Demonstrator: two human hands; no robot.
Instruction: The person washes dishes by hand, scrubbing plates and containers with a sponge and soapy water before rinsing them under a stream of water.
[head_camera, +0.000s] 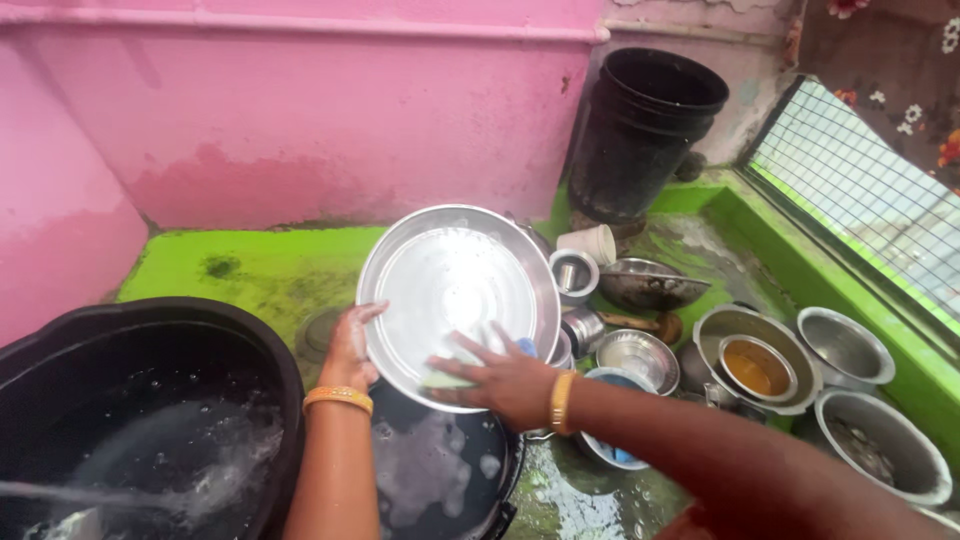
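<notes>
A large round steel plate is held tilted up, facing me, above a dark pan of soapy water. My left hand grips the plate's lower left rim. Pressed flat on the plate's lower face, my right hand holds a pale scrub pad against it. Both wrists wear gold bangles.
A big black tub of water is at the lower left. Steel bowls, cups and pots crowd the wet green floor to the right. A black bucket stands by the pink wall. A wire mesh grille runs along the right.
</notes>
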